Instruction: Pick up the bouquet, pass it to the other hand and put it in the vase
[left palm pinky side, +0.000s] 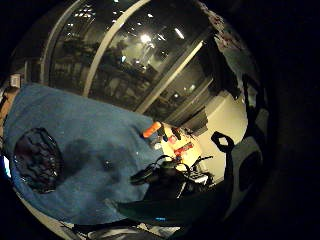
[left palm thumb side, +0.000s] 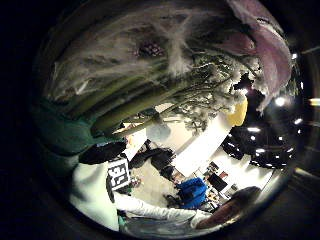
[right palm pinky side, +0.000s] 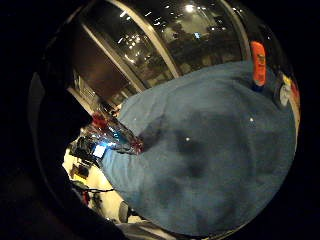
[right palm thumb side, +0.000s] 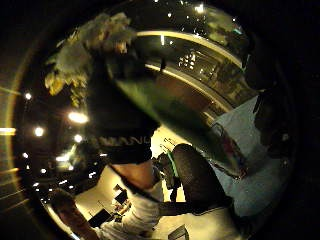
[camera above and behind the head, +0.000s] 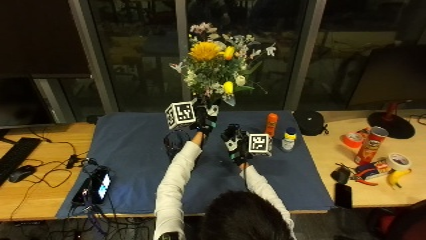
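My left hand is raised over the blue cloth and grips the green stems of the bouquet. The bouquet stands upright, with yellow, white and pink flowers above the hand. From the right palm the gloved left hand shows wrapped round the stems, below the blooms. My right hand hovers just right of and below the left hand, fingers relaxed, holding nothing. A clear glass vase sits on the cloth under the left forearm. It also shows from both palms as the vase and the vase.
An orange bottle and a small yellow-capped bottle stand on the cloth right of the hands. A black pouch, a red can, tape rolls and a banana lie further right. A phone with cables lies at the cloth's left edge.
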